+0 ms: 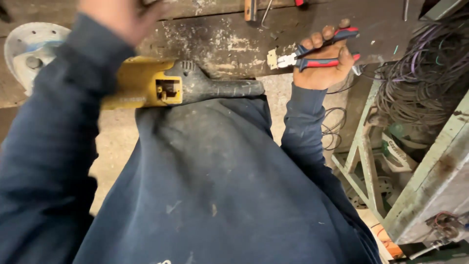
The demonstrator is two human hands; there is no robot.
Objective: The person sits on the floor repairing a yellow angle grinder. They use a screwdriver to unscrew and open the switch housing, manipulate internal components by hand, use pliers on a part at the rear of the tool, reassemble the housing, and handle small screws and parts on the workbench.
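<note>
Seen from above at a scarred, paint-flecked wooden desk (pixel 234 39): right hand (pixel 322 61) wrapped tight around the red-and-blue handles of a pair of pliers (pixel 312 56), grip pressed together on them, metal nose pointing left and pinching what looks like a small pale tab (pixel 272 58) at the desk's front edge. Left hand (pixel 122 14) raised near the top of the frame, blurred and partly cut off; impossible to tell whether its grip is spread or closed, or whether it holds anything. Below that arm, a yellow-and-black angle grinder (pixel 176 88) lying along the desk edge against the dark blue sweatshirt (pixel 210 186), its disc guard (pixel 29 49) to the far left. Pliers likely light, stiff and steady, best held well back on the rubbery handles, as here. Grinder likely heavy and awkward, best taken by the slim black body with a second hold near the head. Tangled wires (pixel 420 68) heaped on a pale green metal frame (pixel 366 156) at right.
</note>
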